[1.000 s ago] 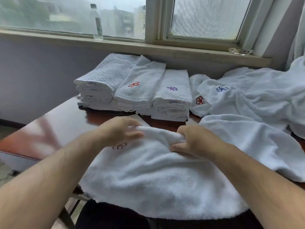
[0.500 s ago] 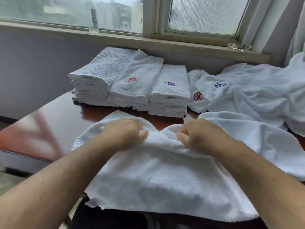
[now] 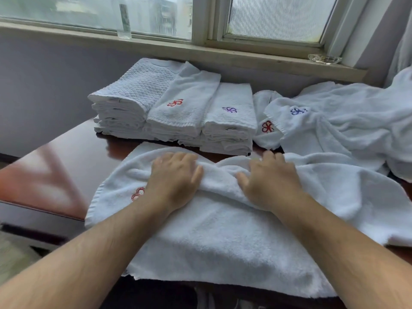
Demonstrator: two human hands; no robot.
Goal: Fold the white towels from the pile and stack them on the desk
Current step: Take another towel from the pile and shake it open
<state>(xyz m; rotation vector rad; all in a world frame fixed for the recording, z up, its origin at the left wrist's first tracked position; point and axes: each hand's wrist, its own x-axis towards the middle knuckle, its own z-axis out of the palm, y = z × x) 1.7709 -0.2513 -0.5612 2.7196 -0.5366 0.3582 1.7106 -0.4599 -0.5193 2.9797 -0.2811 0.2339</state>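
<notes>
A white towel (image 3: 214, 239) with a red embroidered mark lies spread over the near edge of the desk, bunched along its far side. My left hand (image 3: 174, 179) lies on that bunched fold with fingers extended forward. My right hand (image 3: 270, 181) lies beside it on the same fold, fingers also stretched out flat. Behind them stand three stacks of folded white towels (image 3: 178, 110). To the right sprawls the loose pile of unfolded towels (image 3: 347, 123), showing blue and red marks.
The dark red desk (image 3: 66, 159) shows bare wood at the left and ends in a near-left edge. A wall and windowsill (image 3: 200, 50) close off the back, with a clear bottle (image 3: 123, 18) and a glass dish (image 3: 324, 59) on the sill.
Both hands have let go of the pinched towel edge and now lie flat on it, slid farther from me. The towel's left part has spread out, showing its red mark.
</notes>
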